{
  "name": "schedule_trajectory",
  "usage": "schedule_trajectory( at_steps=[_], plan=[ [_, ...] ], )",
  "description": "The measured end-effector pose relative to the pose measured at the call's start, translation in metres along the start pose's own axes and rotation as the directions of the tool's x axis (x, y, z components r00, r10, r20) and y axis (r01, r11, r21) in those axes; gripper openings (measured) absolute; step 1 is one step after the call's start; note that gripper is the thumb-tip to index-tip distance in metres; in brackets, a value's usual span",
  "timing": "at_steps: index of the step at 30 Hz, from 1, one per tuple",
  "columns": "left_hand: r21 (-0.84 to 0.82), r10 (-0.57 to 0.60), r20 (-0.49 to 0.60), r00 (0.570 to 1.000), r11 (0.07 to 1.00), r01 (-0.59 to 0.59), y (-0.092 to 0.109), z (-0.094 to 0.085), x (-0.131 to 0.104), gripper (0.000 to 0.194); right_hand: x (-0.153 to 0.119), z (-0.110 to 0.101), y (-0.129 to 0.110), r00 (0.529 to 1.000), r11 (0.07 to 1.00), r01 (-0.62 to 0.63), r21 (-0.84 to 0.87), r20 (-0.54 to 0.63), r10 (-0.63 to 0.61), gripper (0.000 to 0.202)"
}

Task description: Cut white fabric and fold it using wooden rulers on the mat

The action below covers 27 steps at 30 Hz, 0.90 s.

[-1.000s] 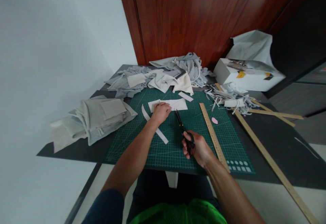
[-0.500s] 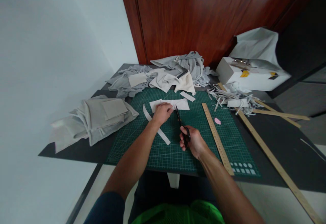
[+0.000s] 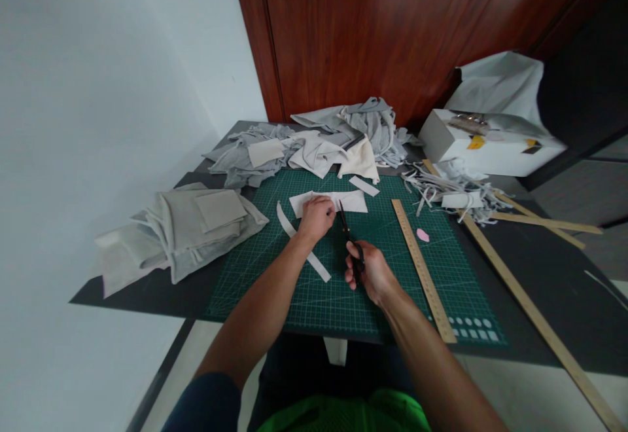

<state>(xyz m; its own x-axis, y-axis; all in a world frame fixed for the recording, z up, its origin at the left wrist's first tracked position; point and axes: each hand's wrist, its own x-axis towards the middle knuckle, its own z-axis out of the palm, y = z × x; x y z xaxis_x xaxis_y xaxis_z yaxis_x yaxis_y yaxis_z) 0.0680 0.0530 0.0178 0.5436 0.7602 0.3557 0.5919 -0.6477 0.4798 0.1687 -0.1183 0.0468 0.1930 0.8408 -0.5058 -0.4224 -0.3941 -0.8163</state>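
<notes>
Head view: your right hand (image 3: pixel 373 271) is wrapped round the black scissors (image 3: pixel 346 230); your left hand (image 3: pixel 318 217), fingers curled, grip unclear, lies over the pale strip (image 3: pixel 354 201) on the green mat (image 3: pixel 363 307), probably light, limp cloth, best pinned flat beside the blades.

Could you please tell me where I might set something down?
The green mat is bare between the folded cloth and curved white strip; so is the tabletop right of the long ruler. Crowded: around the left hand, scissors and white piece; the back, with heaped gray fabric.
</notes>
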Motion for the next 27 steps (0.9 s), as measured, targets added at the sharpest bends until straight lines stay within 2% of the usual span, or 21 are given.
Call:
schedule_trajectory(
  at_steps=[9,18,27],
  plan=[
    [0.029,-0.003,-0.004,1.0,1.0,0.003,-0.0003,0.0008,0.0004,0.016,0.0014,0.0034,0.0014,1.0,1.0,0.011,0.02,-0.019,-0.011,0.03],
    [0.068,0.016,0.008,1.0,0.998,-0.017,0.001,-0.0004,0.0013,0.023,0.0023,0.0056,0.002,0.999,1.0,0.026,0.008,-0.024,-0.026,0.029],
    [0.06,0.01,0.014,1.0,0.998,-0.01,0.0017,-0.0004,0.0016,0.024,0.004,0.0059,0.0054,0.995,0.998,0.051,-0.027,-0.083,-0.053,0.027]
  ],
)
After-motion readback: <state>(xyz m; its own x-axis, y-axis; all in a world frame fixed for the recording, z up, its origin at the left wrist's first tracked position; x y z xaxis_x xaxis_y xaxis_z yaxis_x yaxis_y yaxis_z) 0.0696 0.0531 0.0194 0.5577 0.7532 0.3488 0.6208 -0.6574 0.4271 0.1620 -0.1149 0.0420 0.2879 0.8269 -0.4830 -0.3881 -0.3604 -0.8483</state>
